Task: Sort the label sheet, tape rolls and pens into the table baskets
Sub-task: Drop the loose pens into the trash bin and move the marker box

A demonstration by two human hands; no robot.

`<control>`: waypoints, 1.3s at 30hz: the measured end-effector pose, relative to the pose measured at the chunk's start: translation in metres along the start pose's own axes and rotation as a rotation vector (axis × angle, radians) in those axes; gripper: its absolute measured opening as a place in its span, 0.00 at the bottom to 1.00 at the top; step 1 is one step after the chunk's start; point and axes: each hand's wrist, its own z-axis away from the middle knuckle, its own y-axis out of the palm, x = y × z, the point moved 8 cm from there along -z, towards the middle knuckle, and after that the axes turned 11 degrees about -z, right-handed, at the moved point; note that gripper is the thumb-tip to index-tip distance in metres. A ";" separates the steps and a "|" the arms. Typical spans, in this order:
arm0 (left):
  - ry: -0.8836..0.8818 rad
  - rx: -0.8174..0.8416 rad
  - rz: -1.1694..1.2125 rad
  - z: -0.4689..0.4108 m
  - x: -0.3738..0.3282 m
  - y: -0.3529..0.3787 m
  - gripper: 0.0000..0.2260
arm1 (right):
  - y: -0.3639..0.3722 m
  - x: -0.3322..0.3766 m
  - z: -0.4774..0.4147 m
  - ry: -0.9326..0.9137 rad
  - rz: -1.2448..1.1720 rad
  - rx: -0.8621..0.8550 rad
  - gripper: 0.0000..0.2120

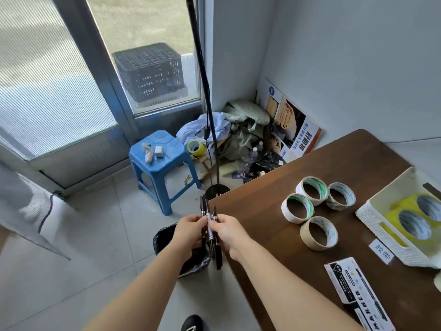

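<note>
A bundle of black pens (208,211) stands upright just off the brown table's (269,259) left corner. My left hand (188,231) grips it from the left and my right hand (226,229) from the right. Several white and beige tape rolls (317,209) lie on the table to the right. Further right, a white basket (381,225) holds yellow tape rolls (415,223), with a paper label (381,251) in front of it. A black and white marker box (358,297) lies near the table's front edge.
A black-lined bin (167,237) stands on the floor under my hands. A blue stool (158,158) with small items, a black stand pole (205,96) and a pile of bags and cloth (238,132) fill the corner behind.
</note>
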 end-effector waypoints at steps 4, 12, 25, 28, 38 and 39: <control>-0.071 -0.043 -0.006 -0.013 0.019 -0.029 0.08 | 0.035 -0.010 -0.011 0.075 -0.014 0.040 0.08; -0.226 -0.015 0.031 -0.036 0.050 -0.053 0.10 | 0.071 -0.037 -0.044 0.303 -0.183 -0.021 0.09; -0.178 -0.313 0.062 -0.054 0.036 -0.104 0.22 | 0.049 -0.023 -0.050 0.217 -0.384 -0.105 0.23; -0.106 -0.297 0.052 -0.049 0.011 -0.087 0.19 | 0.035 -0.009 -0.041 0.171 -0.406 -0.093 0.24; 0.145 -0.006 -0.022 0.001 -0.075 0.047 0.08 | -0.079 0.026 0.020 -0.042 -0.396 -0.285 0.17; 0.161 0.026 -0.044 0.009 -0.080 0.061 0.08 | -0.092 0.027 0.027 -0.061 -0.391 -0.313 0.17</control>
